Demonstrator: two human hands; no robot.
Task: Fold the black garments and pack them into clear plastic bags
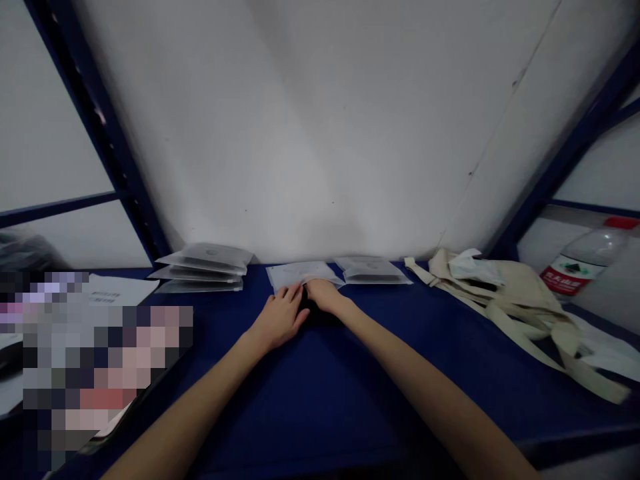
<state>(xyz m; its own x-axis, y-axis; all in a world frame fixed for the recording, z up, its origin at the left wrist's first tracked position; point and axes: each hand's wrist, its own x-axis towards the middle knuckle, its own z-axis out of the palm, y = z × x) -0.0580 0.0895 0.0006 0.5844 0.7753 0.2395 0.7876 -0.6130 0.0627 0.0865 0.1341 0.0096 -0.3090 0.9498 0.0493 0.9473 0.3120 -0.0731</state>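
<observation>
A frosted clear zip bag (pixel 287 272) lies at the back of the blue tabletop, close to the wall. My left hand (pixel 284 317) rests at the bag's near edge, fingers stretched out and thumb held apart. Against the right part of the same edge, my right hand (pixel 325 295) is bent inward and looks closed, with its fingertips hidden. A small black item (pixel 304 301), perhaps soft, shows between the two hands. Its shape blends into the dark shade below them, so I cannot tell its kind.
Frosted bags (pixel 210 255) are stacked at the back left, and more filled bags (pixel 375 268) lie right of my hands. A cream cloth bag (pixel 520 293) with straps sits at the right, near a red-capped bottle (pixel 580 260). Papers (pixel 117 288) and a blurred-out object occupy the left.
</observation>
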